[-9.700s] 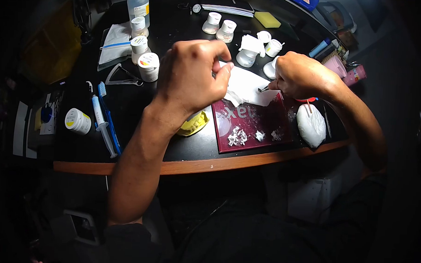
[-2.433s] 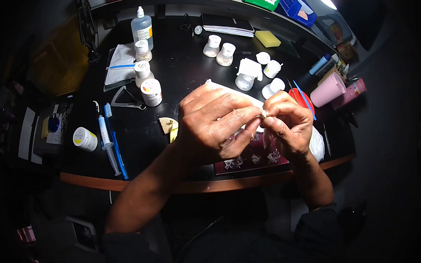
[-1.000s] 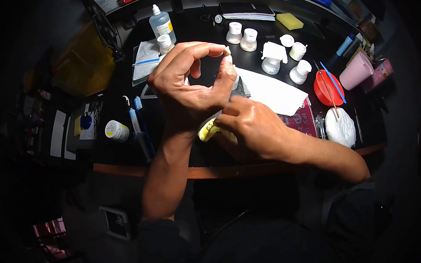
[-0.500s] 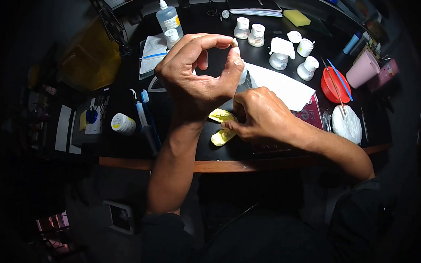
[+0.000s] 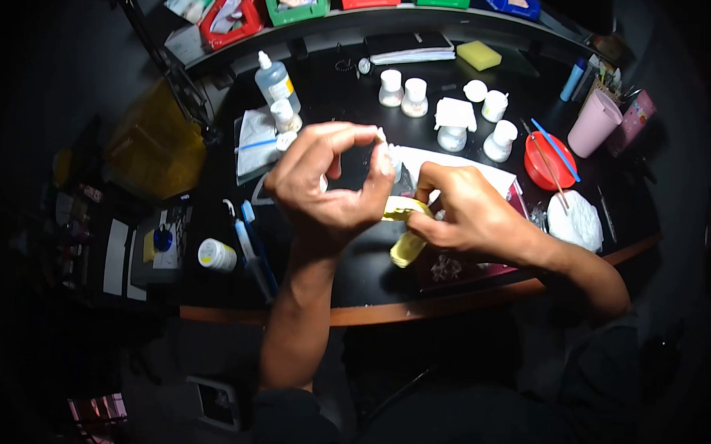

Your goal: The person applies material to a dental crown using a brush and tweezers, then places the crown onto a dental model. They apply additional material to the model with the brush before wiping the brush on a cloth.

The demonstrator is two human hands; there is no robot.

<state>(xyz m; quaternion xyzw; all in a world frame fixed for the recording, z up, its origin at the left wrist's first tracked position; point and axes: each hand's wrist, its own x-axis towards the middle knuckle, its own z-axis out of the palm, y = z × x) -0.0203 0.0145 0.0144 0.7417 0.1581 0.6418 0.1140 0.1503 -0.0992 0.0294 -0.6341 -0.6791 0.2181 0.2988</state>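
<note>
My left hand is raised over the black table and pinches a tiny white piece between thumb and forefinger. My right hand grips a yellow dental model, lifted just off the table, right beside the left hand. A white paper sheet lies behind both hands, partly over a dark red slab.
Several small white jars stand at the back, with a clear bottle at the left. A red bowl, pink cup and white pad sit at the right. A syringe and white tub lie at the left.
My right hand let go of the small piece, reached down to the yellow dental model, and has lifted it toward the left hand, which keeps pinching the white piece.
</note>
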